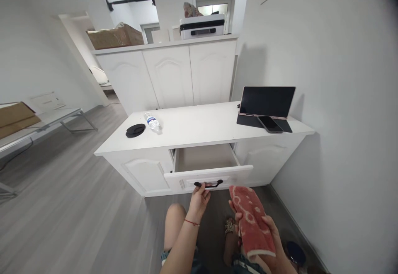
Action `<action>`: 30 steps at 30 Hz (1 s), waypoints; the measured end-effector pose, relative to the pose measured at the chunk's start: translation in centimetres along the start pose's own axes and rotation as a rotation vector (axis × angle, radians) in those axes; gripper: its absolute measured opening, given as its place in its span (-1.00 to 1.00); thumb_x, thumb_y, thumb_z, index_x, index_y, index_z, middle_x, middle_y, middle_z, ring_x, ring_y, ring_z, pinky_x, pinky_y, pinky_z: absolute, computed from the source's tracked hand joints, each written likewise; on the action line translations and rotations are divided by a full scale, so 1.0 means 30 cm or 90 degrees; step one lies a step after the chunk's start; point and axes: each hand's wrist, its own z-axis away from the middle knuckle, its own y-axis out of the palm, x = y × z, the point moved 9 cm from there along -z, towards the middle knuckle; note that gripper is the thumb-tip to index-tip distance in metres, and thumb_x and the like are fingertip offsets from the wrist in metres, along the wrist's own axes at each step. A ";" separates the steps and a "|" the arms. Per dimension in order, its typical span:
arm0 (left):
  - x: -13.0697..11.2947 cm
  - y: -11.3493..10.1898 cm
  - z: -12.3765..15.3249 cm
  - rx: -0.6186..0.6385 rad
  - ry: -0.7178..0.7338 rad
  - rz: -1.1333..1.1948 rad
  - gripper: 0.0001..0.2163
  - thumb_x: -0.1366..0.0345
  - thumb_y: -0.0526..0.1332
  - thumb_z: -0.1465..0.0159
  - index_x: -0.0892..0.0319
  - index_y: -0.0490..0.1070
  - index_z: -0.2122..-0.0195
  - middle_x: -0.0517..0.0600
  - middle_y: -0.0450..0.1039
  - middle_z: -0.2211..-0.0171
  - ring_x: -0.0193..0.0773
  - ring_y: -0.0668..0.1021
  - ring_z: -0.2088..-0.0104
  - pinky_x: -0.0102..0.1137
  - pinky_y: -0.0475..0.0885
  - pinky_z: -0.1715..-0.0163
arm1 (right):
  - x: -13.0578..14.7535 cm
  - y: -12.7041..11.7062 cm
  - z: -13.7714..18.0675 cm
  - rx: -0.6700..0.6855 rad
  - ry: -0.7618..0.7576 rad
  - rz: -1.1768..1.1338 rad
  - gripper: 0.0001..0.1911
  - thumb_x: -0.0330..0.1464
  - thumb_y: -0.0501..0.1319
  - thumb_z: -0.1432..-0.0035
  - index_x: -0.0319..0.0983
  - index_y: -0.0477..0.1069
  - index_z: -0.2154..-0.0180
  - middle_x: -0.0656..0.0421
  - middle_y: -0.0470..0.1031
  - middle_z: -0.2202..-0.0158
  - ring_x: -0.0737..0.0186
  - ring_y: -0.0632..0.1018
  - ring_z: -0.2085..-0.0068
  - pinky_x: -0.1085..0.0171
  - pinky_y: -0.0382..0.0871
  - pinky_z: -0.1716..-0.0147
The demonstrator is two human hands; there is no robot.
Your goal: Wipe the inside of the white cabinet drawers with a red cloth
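Note:
My left hand (200, 199), with a thin red cord bracelet on its wrist, has its fingers curled round the left part of a black drawer handle (214, 184). The white drawer (205, 173) is pulled out of the low cabinet, and the part of its inside that shows is bare. To the right, my right hand (271, 229) grips a folded red towel (251, 220) with a pale pattern and a light edge. The towel is beside the drawer front, held in the air above my leg. Part of the right hand is hidden behind the towel.
On the white cabinet top (199, 124) lie a clear plastic bottle (152, 122) and a black round object (135, 130). A tablet (267, 101) stands at the right, with a phone (270, 124) before it. A wall (351, 120) rises close on the right.

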 end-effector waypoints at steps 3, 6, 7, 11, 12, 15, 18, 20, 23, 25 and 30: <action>0.008 -0.007 0.011 0.011 0.001 -0.009 -0.75 0.39 0.49 0.01 0.19 0.40 0.43 -0.04 0.58 0.44 -0.42 0.53 0.51 -0.48 0.42 0.41 | -0.026 0.031 -0.028 0.052 0.127 -0.034 -0.26 0.21 0.13 0.09 0.09 0.38 -0.11 -0.02 0.53 0.16 -0.21 0.61 0.23 -0.08 0.46 0.30; 0.018 -0.015 0.026 0.016 0.002 -0.016 -0.73 0.35 0.50 0.04 0.18 0.41 0.43 -0.04 0.59 0.42 -0.42 0.54 0.49 -0.50 0.40 0.41 | 0.042 0.097 -0.060 0.103 0.168 -0.048 -0.22 0.23 0.13 0.06 -0.07 0.42 -0.08 0.04 0.50 0.31 -0.01 0.59 0.36 0.07 0.42 0.37; 0.021 -0.018 0.031 0.016 0.003 -0.017 -0.73 0.35 0.51 0.05 0.18 0.41 0.43 -0.04 0.59 0.42 -0.42 0.53 0.49 -0.50 0.40 0.41 | 0.081 0.134 -0.072 0.133 0.162 -0.062 -0.20 0.23 0.14 0.06 -0.14 0.43 -0.07 0.07 0.49 0.35 0.06 0.57 0.39 0.12 0.40 0.38; 0.038 -0.036 0.052 0.009 0.004 -0.007 -0.70 0.34 0.53 0.08 0.18 0.40 0.45 -0.05 0.58 0.44 -0.43 0.51 0.51 -0.49 0.38 0.39 | 0.230 0.313 -0.125 0.274 0.160 -0.104 -0.20 0.18 0.23 0.09 -0.30 0.46 0.01 0.10 0.51 0.34 0.17 0.53 0.39 0.18 0.42 0.36; 0.044 -0.043 0.056 0.005 0.002 -0.004 -0.70 0.34 0.53 0.09 0.18 0.40 0.46 -0.04 0.58 0.44 -0.43 0.51 0.51 -0.49 0.38 0.39 | 0.258 0.347 -0.148 0.286 0.158 -0.090 -0.27 0.14 0.25 0.06 -0.31 0.48 0.05 0.09 0.53 0.33 0.16 0.53 0.38 0.17 0.42 0.34; 0.057 -0.059 0.066 -0.005 -0.003 -0.002 -0.68 0.31 0.54 0.12 0.18 0.40 0.48 -0.01 0.58 0.42 -0.41 0.52 0.49 -0.48 0.36 0.39 | 0.324 0.411 -0.254 0.248 0.124 -0.023 -0.55 -0.04 0.31 -0.02 -0.29 0.51 0.24 0.09 0.57 0.36 0.20 0.54 0.39 0.23 0.41 0.33; 0.062 -0.065 0.078 -0.007 -0.007 -0.008 -0.66 0.29 0.56 0.16 0.18 0.40 0.50 0.00 0.58 0.42 -0.39 0.53 0.46 -0.49 0.34 0.38 | 0.328 0.469 -0.376 0.228 0.120 0.077 -0.73 -0.20 0.39 0.01 -0.28 0.49 0.39 0.16 0.55 0.47 0.32 0.48 0.50 0.34 0.35 0.44; 0.065 -0.064 0.090 -0.004 -0.012 -0.008 -0.64 0.28 0.57 0.20 0.18 0.41 0.50 0.00 0.58 0.43 -0.40 0.52 0.47 -0.48 0.33 0.38 | 0.298 0.511 -0.453 0.241 0.120 0.181 -0.72 -0.19 0.40 0.03 -0.27 0.48 0.44 0.17 0.53 0.51 0.33 0.45 0.53 0.34 0.33 0.48; 0.069 -0.065 0.110 -0.008 -0.012 0.000 -0.60 0.25 0.59 0.27 0.19 0.41 0.50 0.00 0.58 0.45 -0.41 0.50 0.49 -0.48 0.32 0.39 | 0.249 0.574 -0.558 0.268 0.043 0.390 -0.69 -0.17 0.41 0.09 -0.26 0.48 0.38 0.17 0.52 0.51 0.28 0.46 0.51 0.31 0.33 0.48; 0.073 -0.070 0.124 -0.017 -0.011 0.002 -0.57 0.23 0.60 0.30 0.18 0.40 0.50 -0.01 0.58 0.46 -0.42 0.49 0.50 -0.49 0.31 0.39 | 0.204 0.606 -0.616 0.272 -0.018 0.613 -0.59 -0.20 0.43 0.13 -0.27 0.48 0.24 0.14 0.55 0.42 0.21 0.51 0.43 0.28 0.36 0.42; 0.083 -0.084 0.154 -0.023 -0.010 -0.002 -0.52 0.16 0.60 0.33 0.19 0.36 0.51 -0.02 0.58 0.46 -0.42 0.49 0.49 -0.50 0.29 0.39 | 0.039 0.742 -0.618 0.550 -0.319 1.148 -0.35 -0.31 0.37 0.03 -0.20 0.35 -0.14 -0.09 0.45 -0.06 -0.05 0.53 0.08 0.10 0.38 0.14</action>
